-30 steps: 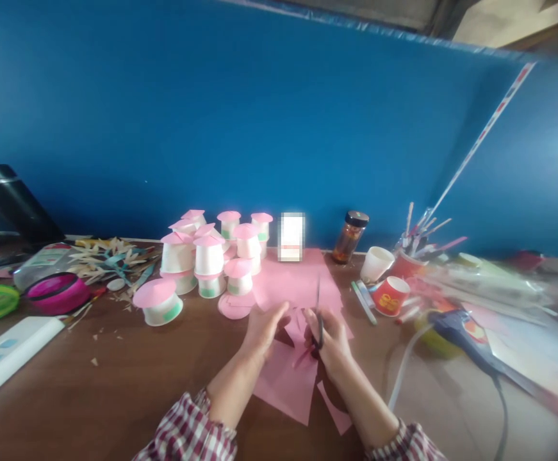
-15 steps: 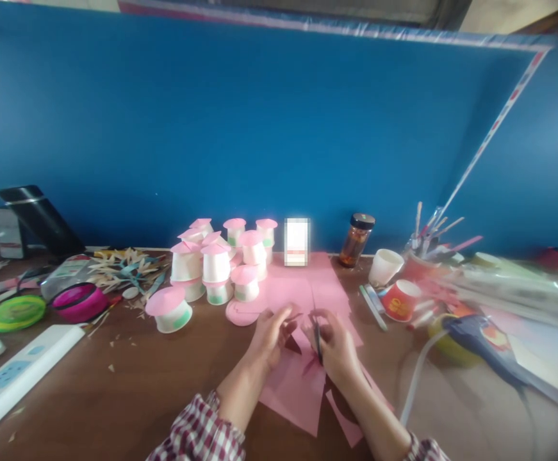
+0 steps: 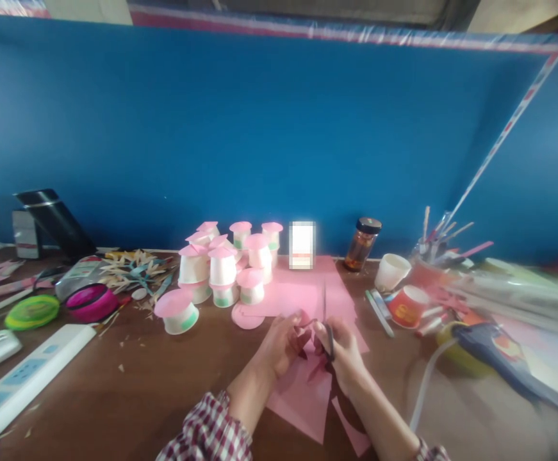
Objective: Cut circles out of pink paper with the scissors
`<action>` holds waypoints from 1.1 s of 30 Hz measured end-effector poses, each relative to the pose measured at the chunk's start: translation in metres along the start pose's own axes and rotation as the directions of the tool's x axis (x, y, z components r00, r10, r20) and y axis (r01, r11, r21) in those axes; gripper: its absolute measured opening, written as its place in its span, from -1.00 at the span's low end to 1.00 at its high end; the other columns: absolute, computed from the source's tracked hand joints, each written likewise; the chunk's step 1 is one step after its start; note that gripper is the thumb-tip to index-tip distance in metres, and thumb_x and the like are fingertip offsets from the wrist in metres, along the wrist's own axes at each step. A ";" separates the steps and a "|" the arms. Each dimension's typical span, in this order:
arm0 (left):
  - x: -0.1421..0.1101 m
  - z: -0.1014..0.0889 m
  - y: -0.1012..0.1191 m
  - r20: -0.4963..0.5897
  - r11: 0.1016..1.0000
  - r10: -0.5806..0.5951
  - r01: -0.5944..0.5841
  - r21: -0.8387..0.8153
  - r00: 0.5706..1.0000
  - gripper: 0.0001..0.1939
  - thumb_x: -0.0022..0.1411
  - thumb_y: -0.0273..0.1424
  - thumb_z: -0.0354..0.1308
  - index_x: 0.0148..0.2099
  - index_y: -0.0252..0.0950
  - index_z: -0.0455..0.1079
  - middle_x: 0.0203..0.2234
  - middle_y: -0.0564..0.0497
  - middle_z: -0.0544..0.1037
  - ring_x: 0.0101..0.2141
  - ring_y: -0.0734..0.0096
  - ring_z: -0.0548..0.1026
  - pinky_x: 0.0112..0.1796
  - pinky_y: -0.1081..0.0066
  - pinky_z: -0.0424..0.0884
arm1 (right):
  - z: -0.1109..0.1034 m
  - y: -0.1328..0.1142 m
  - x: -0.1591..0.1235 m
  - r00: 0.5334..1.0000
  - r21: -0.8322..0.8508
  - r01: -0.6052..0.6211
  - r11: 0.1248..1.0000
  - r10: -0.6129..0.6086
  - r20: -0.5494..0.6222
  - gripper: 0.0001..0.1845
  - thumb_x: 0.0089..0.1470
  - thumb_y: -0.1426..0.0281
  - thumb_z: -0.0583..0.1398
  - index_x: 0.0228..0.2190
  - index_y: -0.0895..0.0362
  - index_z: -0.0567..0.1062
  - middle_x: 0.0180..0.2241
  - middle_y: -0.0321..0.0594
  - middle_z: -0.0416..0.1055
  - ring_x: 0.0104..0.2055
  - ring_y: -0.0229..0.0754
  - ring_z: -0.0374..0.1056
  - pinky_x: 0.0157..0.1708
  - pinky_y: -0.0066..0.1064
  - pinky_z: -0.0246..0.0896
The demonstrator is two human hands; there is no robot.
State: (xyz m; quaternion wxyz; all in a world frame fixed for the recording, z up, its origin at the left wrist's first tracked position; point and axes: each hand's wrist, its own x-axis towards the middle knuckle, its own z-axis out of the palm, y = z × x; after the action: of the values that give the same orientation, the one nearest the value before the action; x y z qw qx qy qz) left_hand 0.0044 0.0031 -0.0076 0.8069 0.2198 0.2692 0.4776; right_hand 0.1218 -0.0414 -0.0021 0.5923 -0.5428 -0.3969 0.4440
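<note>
My right hand [image 3: 348, 358] is closed round the dark handles of a pair of scissors [image 3: 330, 344], whose thin blades point up and away from me. Close on its left, my left hand [image 3: 282, 346] pinches a small pink paper piece [image 3: 304, 330], partly hidden by the fingers. Beneath both hands lie pink paper sheets [image 3: 302, 410]. A curved pink offcut [image 3: 350, 430] rests by my right forearm. Beyond my left hand, a pink paper disc [image 3: 247, 318] lies near several white paper cups [image 3: 193, 271] turned upside down and topped with pink paper, some of them stacked.
On the left are a power strip [image 3: 33, 378], a magenta bowl [image 3: 91, 302] and a heap of wooden pieces [image 3: 137, 272]. A lidded brown jar [image 3: 362, 244], a white cup [image 3: 391, 272], a red cup [image 3: 409, 306] and a blue glue gun [image 3: 494, 349] stand or lie on the right.
The view has shifted slightly, so everything sits a little farther right. The scissors have turned, and their blades now point upward between my hands. Both hands keep their hold.
</note>
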 end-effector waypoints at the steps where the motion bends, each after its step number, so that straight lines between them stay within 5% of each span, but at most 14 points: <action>1: 0.001 -0.001 -0.001 0.031 1.000 0.000 -0.001 0.005 1.000 -0.84 -0.01 -0.42 0.31 -0.41 -0.37 0.40 -0.51 0.04 0.44 -0.48 0.54 0.42 -0.38 0.50 0.37 | 0.001 0.000 -0.001 1.000 0.010 0.001 1.000 -0.001 0.008 -0.52 -0.17 0.09 0.32 -0.65 0.12 0.22 -0.75 -0.37 0.27 -0.72 -0.37 0.15 -0.79 -0.61 -0.05; 5: 0.000 -0.002 -0.004 0.164 0.994 -0.055 0.039 0.099 0.985 -0.80 0.05 -0.33 0.24 -0.45 -0.36 0.35 -0.57 0.02 0.41 -0.60 0.47 0.37 -0.56 0.45 0.29 | 0.002 0.002 -0.002 0.996 0.068 -0.023 0.997 0.017 0.090 -0.53 -0.21 0.07 0.34 -0.61 0.13 0.26 -0.74 -0.40 0.25 -0.74 -0.37 0.15 -0.79 -0.58 0.02; 10: -0.008 0.002 0.000 0.142 0.993 -0.007 -0.010 0.117 0.990 -0.81 0.00 -0.37 0.28 -0.44 -0.36 0.36 -0.54 0.00 0.42 -0.52 0.44 0.42 -0.48 0.45 0.33 | -0.001 0.005 -0.003 0.989 0.035 -0.059 0.998 0.054 0.141 -0.51 -0.21 0.10 0.36 -0.62 0.10 0.21 -0.77 -0.43 0.23 -0.77 -0.36 0.14 -0.82 -0.57 0.03; 15: -0.011 0.003 0.000 0.243 0.976 -0.102 0.049 0.212 0.965 -0.74 0.01 -0.24 0.25 -0.44 -0.35 0.36 -0.63 0.02 0.39 -0.67 0.40 0.36 -0.68 0.44 0.21 | -0.002 0.004 -0.006 0.980 0.021 -0.102 0.995 0.097 0.175 -0.56 -0.27 0.12 0.39 -0.54 0.12 0.31 -0.76 -0.43 0.29 -0.80 -0.28 0.20 -0.84 -0.48 0.16; 20: -0.011 0.006 0.003 0.154 0.978 -0.064 0.031 0.208 0.986 -0.73 -0.07 -0.29 0.33 -0.48 -0.40 0.40 -0.68 0.06 0.36 -0.68 0.50 0.34 -0.62 0.47 0.19 | -0.002 0.002 -0.008 0.974 -0.002 -0.135 0.991 0.134 0.182 -0.58 -0.28 0.14 0.40 -0.49 0.17 0.42 -0.78 -0.36 0.33 -0.80 -0.17 0.29 -0.81 -0.43 0.20; 26: -0.027 0.020 0.021 0.165 0.968 -0.169 0.132 0.213 0.972 -0.72 -0.12 -0.28 0.37 -0.47 -0.39 0.43 -0.69 0.07 0.38 -0.68 0.52 0.30 -0.57 0.44 0.21 | -0.002 -0.004 -0.007 0.963 -0.043 -0.146 0.988 0.152 0.225 -0.58 -0.30 0.13 0.41 -0.53 0.21 0.48 -0.84 -0.31 0.31 -0.82 -0.19 0.25 -0.81 -0.45 0.13; 33: -0.006 0.001 0.002 0.092 0.983 -0.068 0.051 0.174 0.993 -0.71 -0.11 -0.27 0.35 -0.51 -0.37 0.37 -0.74 0.10 0.32 -0.71 0.55 0.27 -0.62 0.49 0.12 | 0.003 -0.007 -0.011 0.956 0.007 -0.170 0.985 0.163 0.246 -0.58 -0.34 0.14 0.43 -0.57 0.17 0.43 -0.75 -0.31 0.37 -0.79 -0.24 0.24 -0.79 -0.45 0.20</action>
State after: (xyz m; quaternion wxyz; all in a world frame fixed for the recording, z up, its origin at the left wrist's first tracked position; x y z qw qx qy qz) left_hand 0.0016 -0.0018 -0.0045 0.8111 0.3034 0.2760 0.4170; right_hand 0.1165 -0.0512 0.0048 0.5071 -0.5071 -0.4132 0.5612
